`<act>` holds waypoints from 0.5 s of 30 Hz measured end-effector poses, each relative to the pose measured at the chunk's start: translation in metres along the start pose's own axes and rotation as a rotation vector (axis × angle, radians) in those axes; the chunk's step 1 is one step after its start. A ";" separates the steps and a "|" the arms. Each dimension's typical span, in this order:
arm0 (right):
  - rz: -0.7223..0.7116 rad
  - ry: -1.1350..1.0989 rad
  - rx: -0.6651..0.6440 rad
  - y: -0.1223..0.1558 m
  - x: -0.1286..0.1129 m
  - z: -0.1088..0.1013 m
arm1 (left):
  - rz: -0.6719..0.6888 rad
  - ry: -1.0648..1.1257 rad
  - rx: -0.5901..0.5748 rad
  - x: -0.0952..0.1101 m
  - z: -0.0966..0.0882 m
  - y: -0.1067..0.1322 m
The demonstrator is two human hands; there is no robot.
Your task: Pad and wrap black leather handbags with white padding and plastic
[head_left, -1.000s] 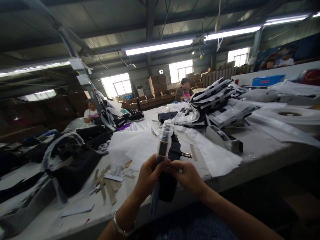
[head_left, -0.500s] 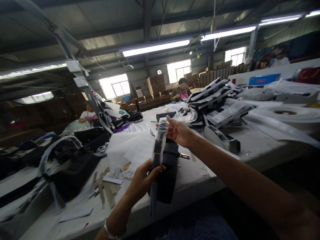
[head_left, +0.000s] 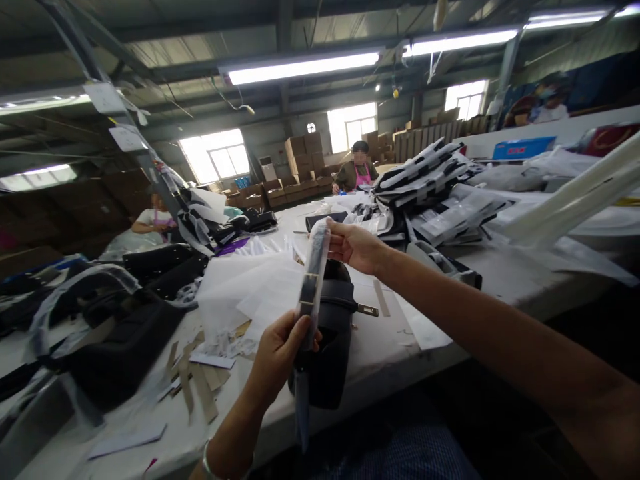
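Observation:
Between my two hands stands a dark bag strap [head_left: 311, 283] with gold-coloured buckle parts, wrapped in translucent film. My left hand [head_left: 280, 350] is closed around its lower end, thumb in front. The fingers of my right hand [head_left: 356, 248] pinch its upper end; the far fingertips are partly hidden behind it. Just behind and below the strap, a black bag [head_left: 333, 347] sits at the table's front edge, and a metal clasp piece [head_left: 368, 310] sticks out from its right side. I cannot make out where the strap joins the bag.
White sheets [head_left: 225, 280] and cardboard strips [head_left: 203, 383] lie left of the bag. Farther left is a larger black bag [head_left: 125, 347]. Wrapped black pieces [head_left: 425, 180] are heaped at the back right. A pale strip [head_left: 580, 193] slants up at right. A co-worker [head_left: 357, 173] sits across the table.
The view has shifted a little, and my hands with the strap sit slightly farther left. The pale slanting strip has appeared at right. The co-worker opposite has lowered a hand.

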State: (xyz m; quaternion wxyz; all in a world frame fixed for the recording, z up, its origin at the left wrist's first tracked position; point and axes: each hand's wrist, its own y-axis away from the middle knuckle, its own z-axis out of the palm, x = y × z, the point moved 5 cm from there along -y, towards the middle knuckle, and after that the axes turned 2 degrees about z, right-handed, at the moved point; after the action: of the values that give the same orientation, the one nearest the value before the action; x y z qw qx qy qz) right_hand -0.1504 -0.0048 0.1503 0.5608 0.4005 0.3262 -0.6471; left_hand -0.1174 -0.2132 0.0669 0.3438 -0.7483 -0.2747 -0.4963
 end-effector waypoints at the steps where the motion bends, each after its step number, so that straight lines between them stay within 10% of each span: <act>1: 0.003 0.002 0.005 -0.005 0.000 -0.007 | 0.009 0.000 -0.012 0.001 0.000 0.002; 11: -0.083 0.532 0.309 -0.044 0.014 -0.087 | 0.094 0.148 0.006 -0.002 -0.001 0.023; 15: -0.405 0.909 0.293 -0.036 0.016 -0.089 | 0.132 0.163 0.019 0.006 0.002 0.032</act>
State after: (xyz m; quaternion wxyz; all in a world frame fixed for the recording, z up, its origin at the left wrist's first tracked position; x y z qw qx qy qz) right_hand -0.1737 0.0708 0.0936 0.1639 0.6441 0.5139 -0.5424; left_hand -0.0902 -0.2306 0.0639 0.4041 -0.7187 -0.2007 -0.5291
